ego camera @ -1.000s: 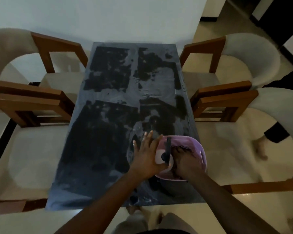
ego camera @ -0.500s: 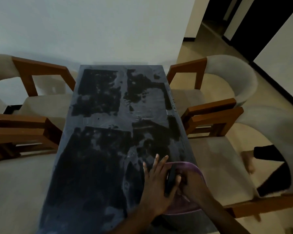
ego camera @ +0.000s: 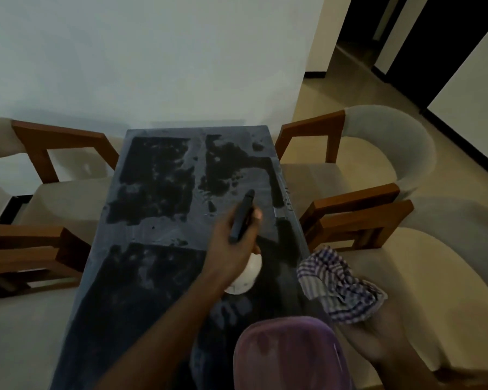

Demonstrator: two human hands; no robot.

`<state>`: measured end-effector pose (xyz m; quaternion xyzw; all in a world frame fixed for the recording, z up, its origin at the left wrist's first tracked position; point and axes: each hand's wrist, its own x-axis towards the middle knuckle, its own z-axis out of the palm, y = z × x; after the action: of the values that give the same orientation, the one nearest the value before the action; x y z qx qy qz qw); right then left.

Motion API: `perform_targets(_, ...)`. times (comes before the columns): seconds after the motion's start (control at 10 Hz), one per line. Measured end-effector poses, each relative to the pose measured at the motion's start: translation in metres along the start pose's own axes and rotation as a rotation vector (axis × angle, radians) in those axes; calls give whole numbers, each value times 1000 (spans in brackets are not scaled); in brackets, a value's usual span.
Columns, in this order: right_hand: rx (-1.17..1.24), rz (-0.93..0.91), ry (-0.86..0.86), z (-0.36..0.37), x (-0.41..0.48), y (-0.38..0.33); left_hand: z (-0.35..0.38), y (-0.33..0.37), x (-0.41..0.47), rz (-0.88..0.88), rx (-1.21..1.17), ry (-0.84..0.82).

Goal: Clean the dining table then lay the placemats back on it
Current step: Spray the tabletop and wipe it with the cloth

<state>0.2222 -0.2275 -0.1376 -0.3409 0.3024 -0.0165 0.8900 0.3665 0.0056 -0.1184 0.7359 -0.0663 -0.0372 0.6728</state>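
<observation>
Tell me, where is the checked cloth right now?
In the head view the cloth is in the right hand, just off the table's right edge, above the purple basin and near a chair.

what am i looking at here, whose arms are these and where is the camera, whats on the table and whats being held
There is no machine here: these are a person's two bare arms, seen from a camera worn on their head that looks forward and down. That is why the arms enter from the bottom edge.

In front is a dark dining table, streaked with pale, dusty-looking patches, with cushioned wooden chairs on both sides. A purple tub stands at the near end.

The left hand holds a spray bottle with a white body and a black trigger head, raised over the table. The right hand, at the table's right edge, holds a crumpled checked cloth. No placemats are in view.
</observation>
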Motion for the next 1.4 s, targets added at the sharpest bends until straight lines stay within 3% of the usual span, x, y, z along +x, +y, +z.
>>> perform_targets(0.1,100,132,-94,26,67,-17,-3,-5,59,-27,81,34)
perform_targets(0.2,118,320,-73,41,129,-23,-4,-12,120,-56,114,92)
perform_targets(0.3,126,295,-88,63,206,-30,-2,-32,177,-81,159,97)
perform_targets(0.4,-41,188,-78,88,277,-34,2,-54,225,-129,188,93)
perform_targets(0.7,-1209,-584,14,158,500,-26,16,-120,340,-159,258,29)
perform_targets(0.8,-1523,-688,-55,175,556,-19,19,-139,373,-145,279,27)
perform_targets(0.9,-1970,-658,-196,170,611,8,23,-154,402,-143,313,-5)
perform_targets(1.0,-2065,-650,-204,164,610,34,25,-169,429,-152,363,-52)
perform_targets(1.1,-2114,-796,-428,149,603,27,27,-183,449,-159,411,-77)
perform_targets(1.2,-2175,-817,-547,137,631,0,27,-191,462,-175,409,-102)
perform_targets(1.4,-2082,-655,-153,188,734,-35,21,-195,472,-220,306,-169)
